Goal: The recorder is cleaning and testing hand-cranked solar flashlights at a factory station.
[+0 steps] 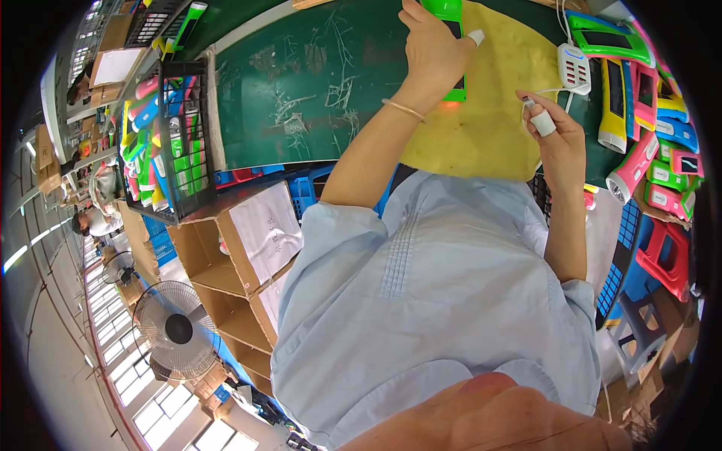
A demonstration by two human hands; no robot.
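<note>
My left hand (436, 51) grips a bright green flashlight (444, 7) with a dark panel, its thumb wearing a white finger cover. The flashlight lies across a yellow mat (504, 83), and a red glow shows at its near end. To the right, my right hand (562, 139) is raised over the mat's edge. A small cable plug (529, 102) is pinched between its thumb and forefinger; that thumb also has a white cover. A white cable leads from there toward the white multi-port USB charger (574, 69). The hand covers part of the flashlight.
Flashlights in pink (633, 167), yellow (614, 105), green and blue crowd the right side. A black crate (186, 143) full of colourful flashlights stands at the left of the green tabletop (256, 113). Cardboard compartments (207, 255) and a fan (178, 328) are at lower left.
</note>
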